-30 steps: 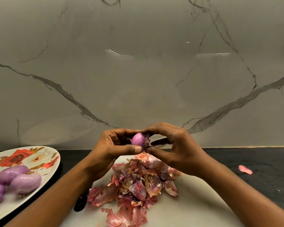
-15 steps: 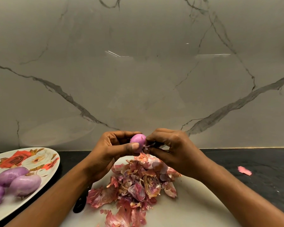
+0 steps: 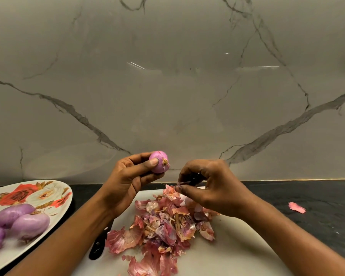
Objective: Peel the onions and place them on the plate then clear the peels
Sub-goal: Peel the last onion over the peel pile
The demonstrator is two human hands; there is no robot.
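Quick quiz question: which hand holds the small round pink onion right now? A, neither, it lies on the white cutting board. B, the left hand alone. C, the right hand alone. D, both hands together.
B: the left hand grips the small round pink onion between thumb and fingers, while the right hand, apart from it, pinches a thin scrap of peel above the white cutting board.

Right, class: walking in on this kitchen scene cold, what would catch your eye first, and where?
The small round pink onion, gripped in the left hand at centre frame, draws the eye first. Below it a heap of papery pink peels lies on a white cutting board, the right hand pinching a thin scrap of peel over it. At far left, purple peeled onions sit on a rose-patterned oval plate.
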